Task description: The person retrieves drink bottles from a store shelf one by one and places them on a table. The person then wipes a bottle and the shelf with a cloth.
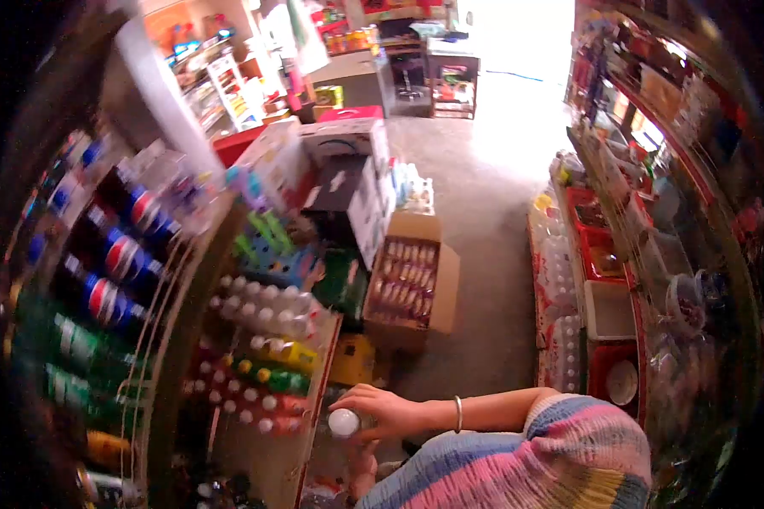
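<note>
My right hand (380, 414), with a bangle (458, 416) at the wrist, is closed around a bottle near its white cap (344, 422). The bottle's body is mostly hidden below the cap and in shadow. Just under it, part of my left hand (363, 465) shows close to the bottle; its fingers are mostly hidden, and whether it touches the bottle is unclear. Beside the hands, a low shelf (312, 407) carries rows of capped bottles: clear ones (267, 305), yellow ones (287, 349), green ones (272, 373) and reddish ones (267, 405).
Big cola bottles (115, 254) and green bottles (81, 339) stand on the upper left shelf. Ahead are an open carton of packets (406, 276) and stacked boxes (348, 187). Concrete floor (484, 254) runs toward a bright doorway. Shelves with bins (607, 310) line the right.
</note>
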